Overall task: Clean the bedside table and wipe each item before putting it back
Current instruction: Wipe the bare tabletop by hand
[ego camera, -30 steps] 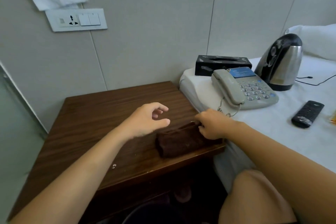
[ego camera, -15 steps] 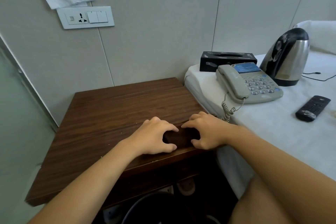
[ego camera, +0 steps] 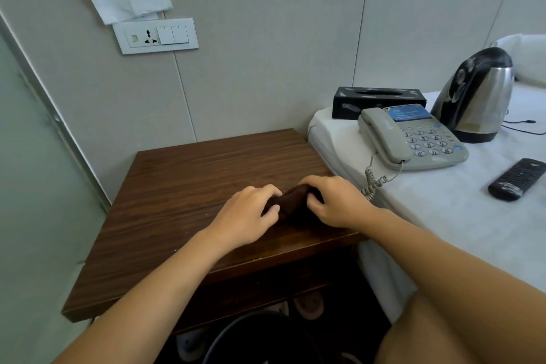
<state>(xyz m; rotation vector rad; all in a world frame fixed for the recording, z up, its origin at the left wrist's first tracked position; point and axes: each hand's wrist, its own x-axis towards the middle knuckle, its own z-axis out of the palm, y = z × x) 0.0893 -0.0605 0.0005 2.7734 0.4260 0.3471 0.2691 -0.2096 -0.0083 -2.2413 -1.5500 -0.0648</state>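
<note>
Both hands are down on the bedside table point(ego camera: 177, 186), and the dark brown cloth point(ego camera: 292, 201) sits bunched near its front right corner, gripped from either side: left hand point(ego camera: 248, 216) curled on its left end, right hand point(ego camera: 334, 201) curled on its right, most of the cloth buried under the fingers. Over on the white bed point(ego camera: 443, 216), the black tissue box point(ego camera: 378, 100) shows a slot on top, and what's inside can't be made out. In front of it sits the grey telephone point(ego camera: 413, 139), its coiled cord point(ego camera: 373, 183) dangling toward the right wrist. The steel kettle point(ego camera: 475, 97) stands beside it, lid closed. The remote point(ego camera: 517, 179) lies well apart at the right. A dark round rim point(ego camera: 236, 328) under the table is cut off below.
</note>
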